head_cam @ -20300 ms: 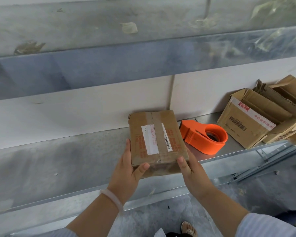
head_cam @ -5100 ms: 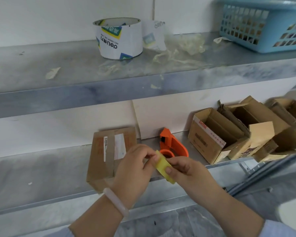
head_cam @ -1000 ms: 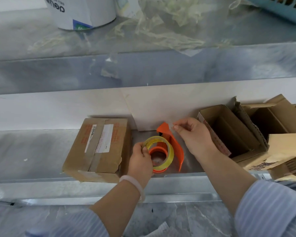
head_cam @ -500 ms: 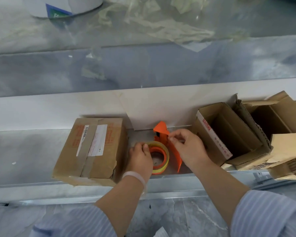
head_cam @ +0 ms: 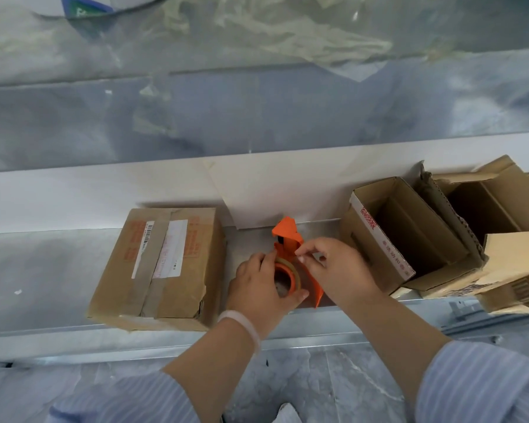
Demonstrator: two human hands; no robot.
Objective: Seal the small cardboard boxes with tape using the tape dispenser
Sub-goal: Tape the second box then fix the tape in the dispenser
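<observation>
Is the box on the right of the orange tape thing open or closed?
Open. Nothing covers the top of the box, and its brown inside walls show all the way down.

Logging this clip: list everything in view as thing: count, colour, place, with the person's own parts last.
taped box: one, brown, left on the lower shelf, closed
tape dispenser: one, orange, mid-shelf, right of the taped box
tape roll: one, yellowish, on the dispenser's hub
other cardboard boxes: about three, brown, heaped at right, two plainly open
upper shelf: one, grey metal, above
crumpled clear film: a heap, on the upper shelf
white roll: one, blue-green label, top left, mostly cut off
bracelet: one, white, left wrist
sleeves: two, blue striped
left hand: grips the tape roll
right hand: fingertips pinched by the dispenser; what they hold is too small to tell
</observation>
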